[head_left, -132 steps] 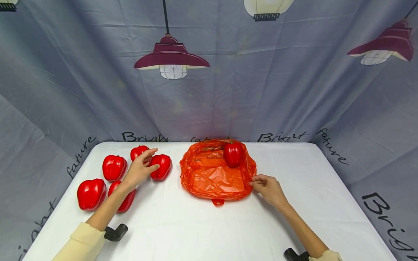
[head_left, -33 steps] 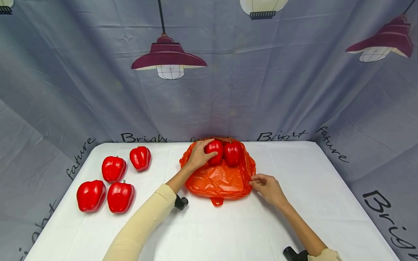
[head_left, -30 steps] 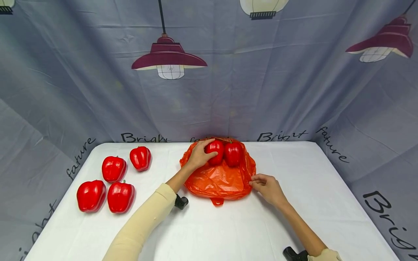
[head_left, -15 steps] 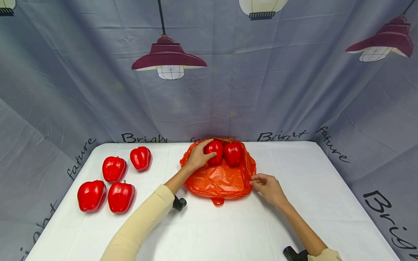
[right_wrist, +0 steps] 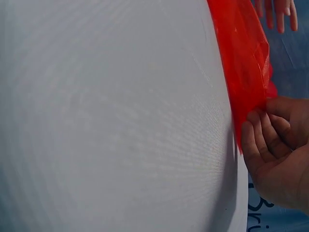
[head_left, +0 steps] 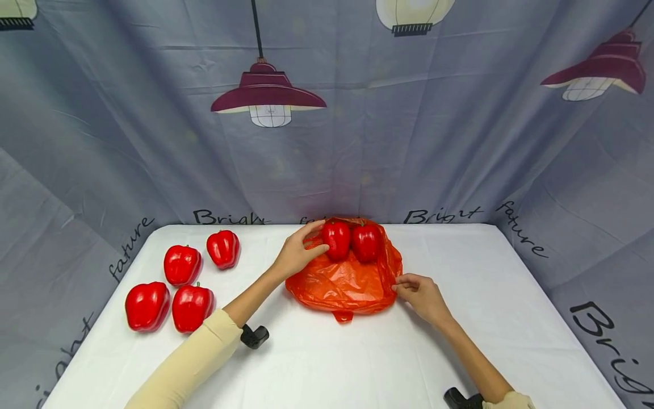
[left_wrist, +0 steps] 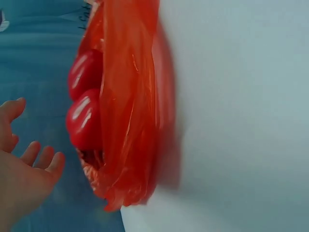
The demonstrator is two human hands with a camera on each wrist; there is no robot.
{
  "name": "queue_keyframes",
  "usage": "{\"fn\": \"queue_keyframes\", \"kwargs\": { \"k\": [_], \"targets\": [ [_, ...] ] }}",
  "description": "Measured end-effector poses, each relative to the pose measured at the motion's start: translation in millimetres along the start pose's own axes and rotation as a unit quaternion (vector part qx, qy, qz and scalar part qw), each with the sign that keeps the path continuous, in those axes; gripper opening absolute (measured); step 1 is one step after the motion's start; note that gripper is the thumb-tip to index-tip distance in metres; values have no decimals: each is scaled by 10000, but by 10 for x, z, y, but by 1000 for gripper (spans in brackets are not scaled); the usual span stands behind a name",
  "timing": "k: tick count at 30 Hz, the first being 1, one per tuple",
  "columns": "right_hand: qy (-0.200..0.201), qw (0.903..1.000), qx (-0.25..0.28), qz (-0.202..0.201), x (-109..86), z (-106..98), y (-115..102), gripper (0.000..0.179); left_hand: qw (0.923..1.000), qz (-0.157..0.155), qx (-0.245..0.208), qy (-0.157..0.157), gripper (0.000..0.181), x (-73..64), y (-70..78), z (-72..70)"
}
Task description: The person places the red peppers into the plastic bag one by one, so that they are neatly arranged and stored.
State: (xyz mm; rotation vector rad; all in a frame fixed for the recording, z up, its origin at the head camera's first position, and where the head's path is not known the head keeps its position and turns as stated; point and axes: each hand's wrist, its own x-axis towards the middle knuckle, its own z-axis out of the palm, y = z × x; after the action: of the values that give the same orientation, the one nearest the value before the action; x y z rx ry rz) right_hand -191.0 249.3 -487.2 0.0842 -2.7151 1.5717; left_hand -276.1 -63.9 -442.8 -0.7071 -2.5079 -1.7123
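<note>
An orange-red plastic bag (head_left: pixel 343 289) lies on the table with its mouth spread wide. Inside it at the back, two red bell peppers sit side by side, a left one (head_left: pixel 336 241) and a right one (head_left: pixel 365 243). My left hand (head_left: pixel 296 250) hovers over the bag's left rim, fingers spread, holding nothing; the left wrist view shows it (left_wrist: pixel 29 169) apart from both peppers. At the bag's right edge my right hand (head_left: pixel 420 295) pinches the rim between thumb and fingers, seen closely in the right wrist view, where the bag (right_wrist: pixel 244 63) rises from the table.
Several more red bell peppers stand loose at the left of the white table (head_left: pixel 347 363): one at the back (head_left: pixel 223 249), others nearer the front (head_left: pixel 147 307). A grey printed curtain (head_left: pixel 327 170) hangs right behind the table's back edge.
My left hand carried a bell pepper from the left group into the bag, let go of it, and has now drawn back to the left. The right hand has stayed at the bag's rim.
</note>
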Motion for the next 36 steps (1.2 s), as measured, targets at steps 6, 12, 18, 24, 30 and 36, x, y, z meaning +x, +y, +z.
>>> {"fn": "queue_keyframes", "kwargs": {
  "k": [6, 12, 18, 24, 30, 36],
  "targets": [
    [-19, 10000, 68, 13, 11, 2, 3, 16, 9991, -183, -369, -35, 60, -301, 117, -263],
    [-29, 9999, 161, 29, 6, -9, 1, 17, 9964, -493, -690, -79, 62, -571, 228, -529],
    [-22, 9993, 376, 28, 3, -18, 3, 18, 9981, -462, -353, 219, 62, -777, 248, -784],
    [-109, 9990, 421, -40, 2, -9, 6, 18, 9958, -682, -219, 571, 64, -1013, 246, -1079],
    [-95, 9992, 397, 41, -7, -1, -6, 18, 9932, -893, 146, 735, 65, -1263, 235, -1330],
    [-81, 9992, 393, 39, -13, 7, -18, 19, 9878, -1081, 593, 949, 66, -1508, 197, -1444]
  ]
}}
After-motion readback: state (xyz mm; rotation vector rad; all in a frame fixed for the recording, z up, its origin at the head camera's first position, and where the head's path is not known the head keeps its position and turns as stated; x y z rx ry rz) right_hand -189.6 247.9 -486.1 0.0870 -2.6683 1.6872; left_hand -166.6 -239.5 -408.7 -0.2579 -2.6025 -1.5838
